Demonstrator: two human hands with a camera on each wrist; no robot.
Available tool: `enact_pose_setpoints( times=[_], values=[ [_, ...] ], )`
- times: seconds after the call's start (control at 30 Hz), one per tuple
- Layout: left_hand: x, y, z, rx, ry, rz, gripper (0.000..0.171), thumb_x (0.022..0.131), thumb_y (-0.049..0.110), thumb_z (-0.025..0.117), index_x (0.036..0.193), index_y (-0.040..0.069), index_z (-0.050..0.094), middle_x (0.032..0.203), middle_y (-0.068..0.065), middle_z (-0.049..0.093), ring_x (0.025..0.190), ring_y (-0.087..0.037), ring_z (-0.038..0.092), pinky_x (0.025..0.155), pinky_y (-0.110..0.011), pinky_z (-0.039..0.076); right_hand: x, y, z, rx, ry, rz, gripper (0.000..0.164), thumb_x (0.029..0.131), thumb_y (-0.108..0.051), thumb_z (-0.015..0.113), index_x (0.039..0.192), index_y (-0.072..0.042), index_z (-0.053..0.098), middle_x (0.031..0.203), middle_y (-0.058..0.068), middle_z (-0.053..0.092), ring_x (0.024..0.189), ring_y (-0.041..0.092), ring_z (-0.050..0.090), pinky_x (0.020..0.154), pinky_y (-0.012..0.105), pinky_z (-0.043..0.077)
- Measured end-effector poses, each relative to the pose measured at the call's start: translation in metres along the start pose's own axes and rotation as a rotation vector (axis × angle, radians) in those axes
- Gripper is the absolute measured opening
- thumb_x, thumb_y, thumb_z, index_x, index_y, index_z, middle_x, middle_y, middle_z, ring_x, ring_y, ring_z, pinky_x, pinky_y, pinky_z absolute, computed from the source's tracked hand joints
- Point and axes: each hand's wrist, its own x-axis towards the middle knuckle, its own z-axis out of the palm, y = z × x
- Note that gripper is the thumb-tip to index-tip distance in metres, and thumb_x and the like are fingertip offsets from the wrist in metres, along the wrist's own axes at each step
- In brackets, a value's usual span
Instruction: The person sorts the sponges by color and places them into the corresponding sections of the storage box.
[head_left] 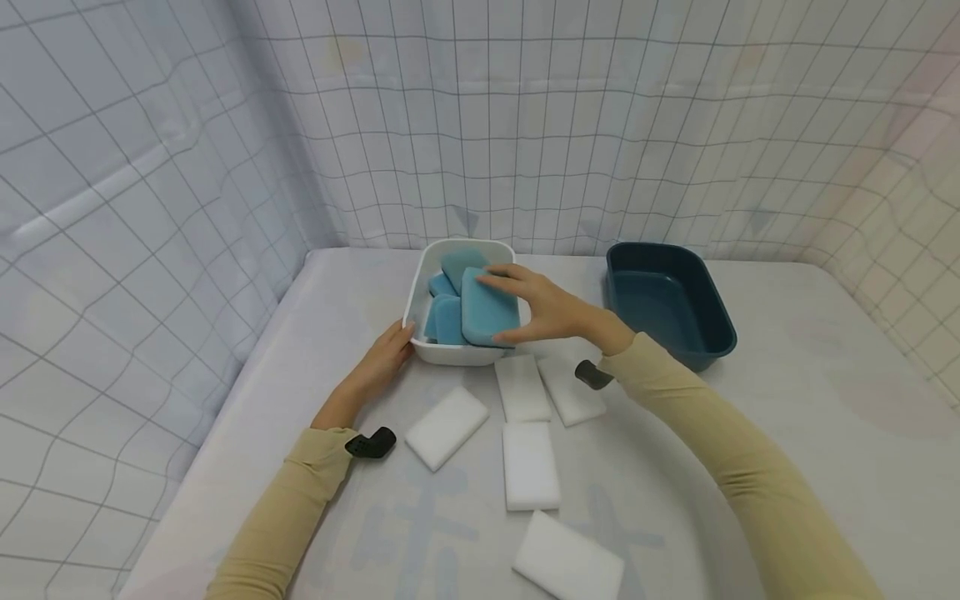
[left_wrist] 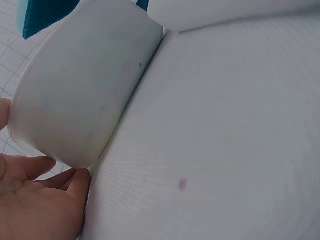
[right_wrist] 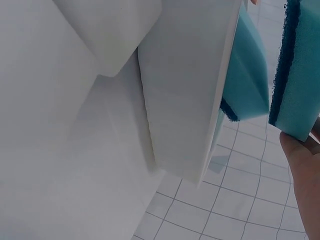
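My right hand [head_left: 547, 304] holds a blue scouring sponge [head_left: 487, 308] over the right side of a white plastic basin [head_left: 453, 356], thumb at its near edge and fingers at its far edge. In the right wrist view, that sponge [right_wrist: 302, 70] shows a dark blue scrubbing layer, and the thumb [right_wrist: 295, 150] presses its lower end. Several more blue sponges [head_left: 448, 319] lie heaped inside the basin. At the basin's near left corner, my left hand [head_left: 386, 362] grips the wall; the left wrist view shows fingers [left_wrist: 77, 187] at the base and a fingertip at the rim.
Several white sponge blocks [head_left: 531, 467] lie scattered on the white-covered table [head_left: 360, 533], in front of the basin. A dark blue basin [head_left: 660, 292] stands at the back right, beyond my right forearm. Grid-patterned curtains [head_left: 525, 125] enclose the back and sides.
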Motion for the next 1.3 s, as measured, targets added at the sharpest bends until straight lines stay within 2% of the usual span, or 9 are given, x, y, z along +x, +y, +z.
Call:
enact_pose_setpoints(
  times=[0.23, 0.8, 1.1, 1.3],
  values=[
    [-0.001, 0.001, 0.0, 0.0, 0.0, 0.001, 0.058, 0.104, 0.031, 0.023, 0.151, 0.005, 0.001, 0.16, -0.012, -0.001, 0.148, -0.028, 0.0, 0.122, -0.046, 0.005, 0.005, 0.005, -0.005, 0.014, 0.028, -0.002, 0.081, 0.075, -0.022, 0.077, 0.142, 0.0, 0.037, 0.145, 0.021, 0.035, 0.133, 0.034, 0.038, 0.106, 0.047, 0.043],
    [-0.002, 0.004, -0.003, 0.001, -0.007, 0.006, 0.06, 0.104, 0.035, 0.024, 0.152, 0.007, -0.001, 0.16, -0.01, -0.003, 0.148, -0.027, -0.002, 0.122, -0.045, 0.005, 0.012, 0.009, -0.019, -0.036, -0.003, 0.145, 0.082, 0.079, -0.03, 0.074, 0.146, -0.008, 0.032, 0.151, 0.019, 0.028, 0.137, 0.036, 0.033, 0.108, 0.05, 0.039],
    [-0.004, 0.004, -0.001, 0.012, -0.012, -0.005, 0.06, 0.104, 0.033, 0.022, 0.151, 0.005, -0.002, 0.16, -0.011, -0.005, 0.148, -0.027, -0.003, 0.122, -0.045, 0.005, 0.014, 0.019, -0.013, -0.027, -0.011, 0.189, 0.081, 0.081, -0.034, 0.072, 0.147, -0.01, 0.032, 0.152, 0.019, 0.026, 0.139, 0.037, 0.029, 0.11, 0.052, 0.037],
    [-0.003, 0.0, -0.001, 0.007, -0.011, -0.009, 0.06, 0.104, 0.034, 0.023, 0.151, 0.006, -0.002, 0.16, -0.01, -0.005, 0.148, -0.026, -0.003, 0.122, -0.044, 0.005, 0.014, 0.022, -0.013, -0.028, 0.004, 0.202, 0.081, 0.08, -0.033, 0.072, 0.146, -0.009, 0.033, 0.151, 0.019, 0.027, 0.137, 0.036, 0.033, 0.109, 0.051, 0.038]
  ],
)
